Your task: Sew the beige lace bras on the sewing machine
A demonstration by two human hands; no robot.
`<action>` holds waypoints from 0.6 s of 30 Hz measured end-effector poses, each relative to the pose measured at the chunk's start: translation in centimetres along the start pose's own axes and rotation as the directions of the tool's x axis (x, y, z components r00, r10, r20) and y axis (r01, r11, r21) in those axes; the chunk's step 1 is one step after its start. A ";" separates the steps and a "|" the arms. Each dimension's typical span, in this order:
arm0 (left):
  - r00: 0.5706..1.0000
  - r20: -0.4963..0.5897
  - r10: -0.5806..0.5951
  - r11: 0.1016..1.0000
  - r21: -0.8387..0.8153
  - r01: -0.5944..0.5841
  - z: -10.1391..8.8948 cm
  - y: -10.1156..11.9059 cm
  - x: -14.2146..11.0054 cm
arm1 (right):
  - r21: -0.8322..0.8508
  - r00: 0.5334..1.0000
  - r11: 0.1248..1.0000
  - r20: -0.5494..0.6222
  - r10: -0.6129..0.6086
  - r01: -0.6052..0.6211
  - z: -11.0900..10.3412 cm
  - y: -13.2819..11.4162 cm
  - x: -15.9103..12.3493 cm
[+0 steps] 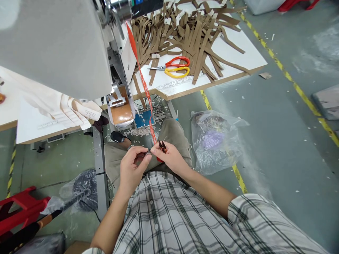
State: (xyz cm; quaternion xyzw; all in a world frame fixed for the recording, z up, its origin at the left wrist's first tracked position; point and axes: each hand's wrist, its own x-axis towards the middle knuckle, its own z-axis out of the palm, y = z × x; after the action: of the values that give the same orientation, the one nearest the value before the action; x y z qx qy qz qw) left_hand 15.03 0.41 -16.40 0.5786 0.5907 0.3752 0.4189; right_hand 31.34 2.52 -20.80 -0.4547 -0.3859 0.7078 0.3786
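Above my lap, my left hand (134,167) is closed in a pinch on a small dark grey piece (147,153), mostly hidden by the fingertips. My right hand (171,157) is wrapped round a pair of thread snips (162,146), whose dark pointed blades stick up past the fingers. Its thumb and fingertip meet close to the left fingertips, near the small piece. From the sewing machine (116,67), a red-orange cord (147,95) runs down to the right hand. Scissors (177,67) with red and yellow handles lie on the white table (235,68).
Brown fabric straps (196,42) are heaped on the table beyond the scissors. Cream fabric pieces (76,109) hang at the machine's left. A clear plastic bag (214,141) lies on the floor at right. A red stool (21,208) stands at lower left.
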 end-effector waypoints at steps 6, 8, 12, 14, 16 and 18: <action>0.994 0.013 -0.109 0.992 -0.058 0.109 0.1 0.2 -0.2 | 0.198 0.996 0.977 0.063 0.064 -0.076 0.1 -0.4 0.2; 0.977 0.028 -0.212 0.965 -0.153 0.214 0.1 0.2 -0.1 | 0.279 0.994 0.955 0.064 0.085 -0.100 0.2 -0.6 0.4; 0.908 0.147 -0.391 0.786 -0.460 0.413 0.2 0.2 0.5 | 0.392 0.993 0.913 0.064 0.095 -0.112 0.1 -0.5 0.8; 0.866 0.227 -0.445 0.652 -0.580 0.487 0.1 0.2 1.0 | 0.390 0.996 0.917 0.056 0.067 -0.084 -0.2 -0.3 1.1; 0.811 0.314 -0.493 0.510 -0.652 0.562 -0.1 0.3 1.7 | 0.333 0.998 0.943 0.065 -0.001 -0.021 -0.5 -0.2 1.3; 0.751 0.397 -0.527 0.390 -0.673 0.629 -0.4 0.2 2.5 | 0.197 0.983 0.976 0.134 -0.122 0.094 -0.9 -0.4 1.8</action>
State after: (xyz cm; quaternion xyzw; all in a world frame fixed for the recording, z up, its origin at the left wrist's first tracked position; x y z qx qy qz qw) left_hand 14.81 2.93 -16.18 0.1183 0.5066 0.3857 0.7619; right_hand 31.76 4.45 -21.37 -0.3421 -0.3674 0.7510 0.4290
